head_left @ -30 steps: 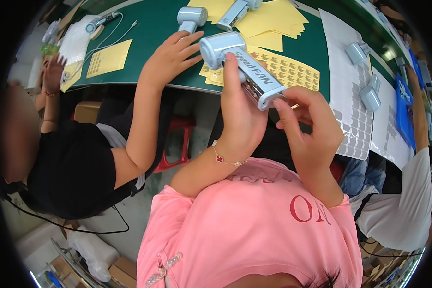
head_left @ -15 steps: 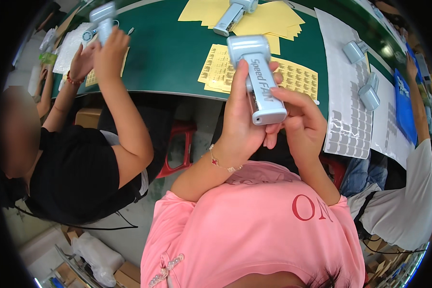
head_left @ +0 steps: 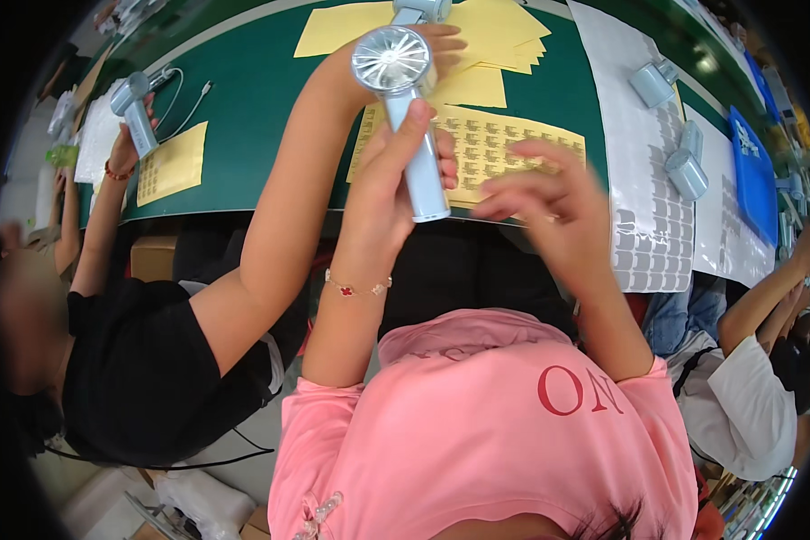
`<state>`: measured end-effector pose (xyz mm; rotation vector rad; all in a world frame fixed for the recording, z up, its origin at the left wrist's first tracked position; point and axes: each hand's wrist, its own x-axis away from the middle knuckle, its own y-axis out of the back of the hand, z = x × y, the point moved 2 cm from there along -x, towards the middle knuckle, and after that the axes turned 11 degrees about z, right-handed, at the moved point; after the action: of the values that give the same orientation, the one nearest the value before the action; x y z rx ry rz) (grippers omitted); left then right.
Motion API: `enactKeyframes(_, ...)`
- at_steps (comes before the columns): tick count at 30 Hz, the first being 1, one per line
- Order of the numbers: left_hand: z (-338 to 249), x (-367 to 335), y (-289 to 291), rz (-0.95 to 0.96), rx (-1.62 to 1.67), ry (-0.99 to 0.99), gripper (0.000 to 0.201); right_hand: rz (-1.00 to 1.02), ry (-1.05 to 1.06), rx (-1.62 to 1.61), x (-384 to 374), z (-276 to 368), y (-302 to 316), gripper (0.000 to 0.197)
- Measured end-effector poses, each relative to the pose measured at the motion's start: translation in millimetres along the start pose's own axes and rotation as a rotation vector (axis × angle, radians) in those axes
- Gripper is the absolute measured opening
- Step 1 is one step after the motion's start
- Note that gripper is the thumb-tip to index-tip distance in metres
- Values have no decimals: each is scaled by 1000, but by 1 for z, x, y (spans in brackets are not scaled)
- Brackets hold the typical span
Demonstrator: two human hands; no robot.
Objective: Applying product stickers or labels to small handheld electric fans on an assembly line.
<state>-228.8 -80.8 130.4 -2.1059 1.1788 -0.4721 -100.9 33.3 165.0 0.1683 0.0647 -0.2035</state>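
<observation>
A pale blue handheld fan (head_left: 426,175) stands nearly upright in my left hand (head_left: 382,184), whose fingers wrap its handle. Its round head faces up, showing clear blades. To the right, my right hand (head_left: 553,198) is raised above the table edge, fingers apart, slightly blurred and touching nothing. Behind both lies a yellow sheet of small printed labels (head_left: 513,135). Further back another blue fan (head_left: 423,9) lies on blank yellow sheets (head_left: 337,27). The left co-worker's hand (head_left: 445,43) reaches toward it, partly hidden by my fan.
The left co-worker's forearm (head_left: 301,171) crosses beside my left arm; their other hand holds a fan (head_left: 137,112). A white cable (head_left: 187,117) lies nearby. Rightward, two fans (head_left: 687,174) rest on white label sheets (head_left: 625,148), beside a blue tray (head_left: 751,180).
My left hand has turned the fan so its bladed face shows, and moved left. My right hand has come off it. The left co-worker's arm has swung across toward the back fan.
</observation>
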Motion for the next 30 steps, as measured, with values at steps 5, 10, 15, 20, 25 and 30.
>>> enactKeyframes(5, -1, -11, -14, -97, -391, -43, 34, -439, -200, 669, 33, -27, 85, 9)
enactKeyframes(10, 36, -38, -34, 62, -820, 110, 54, -415, -243, 868, 43, -36, 60, 17)
enactKeyframes(15, 63, -54, -65, 117, -1144, 122, 53, -460, -193, 974, 52, -50, 62, 13)
enactKeyframes(20, 77, -54, -71, 95, -1419, 97, 54, -484, -239, 864, 54, -49, 59, 8)
enactKeyframes(25, 78, -52, -72, 102, -1460, 88, 53, -380, -217, 651, 62, -40, 64, 10)
enactKeyframes(30, 77, -49, -74, 79, -1435, 175, 52, -409, -239, 340, 67, -47, 77, 7)
